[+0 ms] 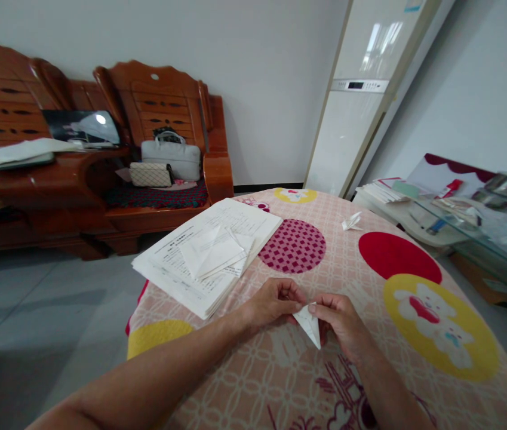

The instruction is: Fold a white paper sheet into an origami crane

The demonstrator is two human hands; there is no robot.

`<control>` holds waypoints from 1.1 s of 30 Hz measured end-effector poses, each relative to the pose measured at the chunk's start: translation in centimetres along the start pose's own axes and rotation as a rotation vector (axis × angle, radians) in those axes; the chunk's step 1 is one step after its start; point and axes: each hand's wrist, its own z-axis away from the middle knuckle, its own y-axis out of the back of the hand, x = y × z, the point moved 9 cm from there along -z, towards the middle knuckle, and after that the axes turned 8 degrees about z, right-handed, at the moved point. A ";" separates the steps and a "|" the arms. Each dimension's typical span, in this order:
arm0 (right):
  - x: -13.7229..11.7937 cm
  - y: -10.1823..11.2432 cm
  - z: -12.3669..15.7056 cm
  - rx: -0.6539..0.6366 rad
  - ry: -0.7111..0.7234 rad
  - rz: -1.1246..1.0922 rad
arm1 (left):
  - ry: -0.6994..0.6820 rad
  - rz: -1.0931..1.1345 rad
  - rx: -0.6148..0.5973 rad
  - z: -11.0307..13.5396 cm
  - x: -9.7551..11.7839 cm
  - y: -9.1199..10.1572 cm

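Note:
Between both hands is a small piece of folded white paper [309,325], its narrow point toward me. My left hand [280,301] pinches its upper left corner. The thumb of my right hand [336,316] presses on its upper right part, with the fingers partly hidden behind it. To the left, a thick stack of printed sheets [181,239] lies on the table, with several creased paper pieces [217,251] on top. A finished-looking folded paper figure [352,221] stands at the table's far right side.
The round table wears a patterned pink tablecloth [253,382]. Beyond it are a wooden bench [168,89] with a grey bag [172,156] and a quilted purse [150,174], and a tall air conditioner [343,131]. At right, a glass-topped table [468,230] carries papers and clutter.

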 end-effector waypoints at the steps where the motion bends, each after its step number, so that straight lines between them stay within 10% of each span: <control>1: 0.0 0.0 0.0 0.005 0.002 -0.006 | 0.000 -0.006 -0.006 0.0 0.0 0.0; 33: 0.2 1.2 -0.2 0.104 0.058 0.061 | -0.074 -0.137 0.040 0.0 0.6 0.7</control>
